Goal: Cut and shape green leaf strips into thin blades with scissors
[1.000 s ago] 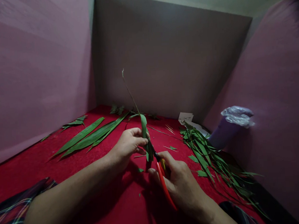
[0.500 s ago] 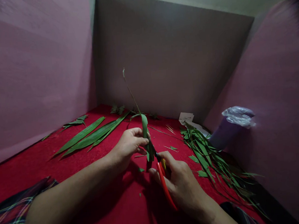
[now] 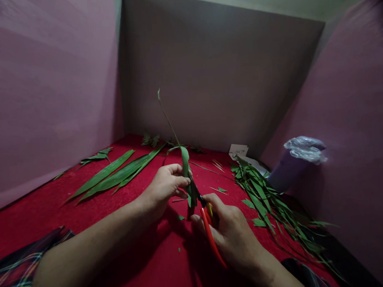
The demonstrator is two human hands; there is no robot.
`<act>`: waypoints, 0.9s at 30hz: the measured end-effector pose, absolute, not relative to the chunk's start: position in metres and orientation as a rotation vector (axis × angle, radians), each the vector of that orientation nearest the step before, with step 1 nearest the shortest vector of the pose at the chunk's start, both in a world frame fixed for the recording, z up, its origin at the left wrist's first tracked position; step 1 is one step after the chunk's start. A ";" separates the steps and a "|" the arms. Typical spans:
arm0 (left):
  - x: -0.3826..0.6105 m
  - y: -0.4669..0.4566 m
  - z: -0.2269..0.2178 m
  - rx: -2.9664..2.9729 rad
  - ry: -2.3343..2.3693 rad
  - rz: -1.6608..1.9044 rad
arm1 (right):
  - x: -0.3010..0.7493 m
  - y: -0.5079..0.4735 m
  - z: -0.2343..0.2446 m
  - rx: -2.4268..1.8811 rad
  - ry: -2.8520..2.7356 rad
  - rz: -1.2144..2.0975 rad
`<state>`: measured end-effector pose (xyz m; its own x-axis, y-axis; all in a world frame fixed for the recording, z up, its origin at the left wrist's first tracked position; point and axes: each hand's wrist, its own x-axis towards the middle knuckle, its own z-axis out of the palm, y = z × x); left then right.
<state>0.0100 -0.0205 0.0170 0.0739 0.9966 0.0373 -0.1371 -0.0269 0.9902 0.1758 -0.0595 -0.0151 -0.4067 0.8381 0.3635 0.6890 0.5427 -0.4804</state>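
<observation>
Between the fingers of my left hand (image 3: 168, 184) is a folded green leaf (image 3: 185, 157), pinched near its middle. A thin stem (image 3: 169, 119) rises from the leaf's top and leans to the left. My right hand (image 3: 233, 228) is wrapped around red-handled scissors (image 3: 211, 236). Their dark blades point up and lie against the leaf's right side, close to my left fingertips. How far the blades are apart is hidden by the leaf. A small leaf scrap (image 3: 180, 217) lies on the red cloth (image 3: 147, 260) below the hands.
Long green leaves (image 3: 115, 177) lie to the left on the cloth. A heap of leafy stems (image 3: 270, 195) spreads along the right, beside a purple bin (image 3: 287, 169) with a plastic liner. Thin sticks (image 3: 218, 165) and a white card (image 3: 238, 150) lie farther back. Walls enclose three sides.
Almost nothing differs. The stem's tip has dipped very slightly; both hands, the leaf and the scissors keep their places.
</observation>
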 end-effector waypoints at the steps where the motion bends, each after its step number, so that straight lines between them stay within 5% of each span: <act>1: 0.010 -0.021 0.017 1.168 1.034 1.239 | 0.176 -0.060 -0.015 -1.231 -2.209 0.342; 27: 0.011 -0.023 0.021 1.133 1.020 1.251 | 0.175 -0.059 -0.014 -1.231 -2.184 0.320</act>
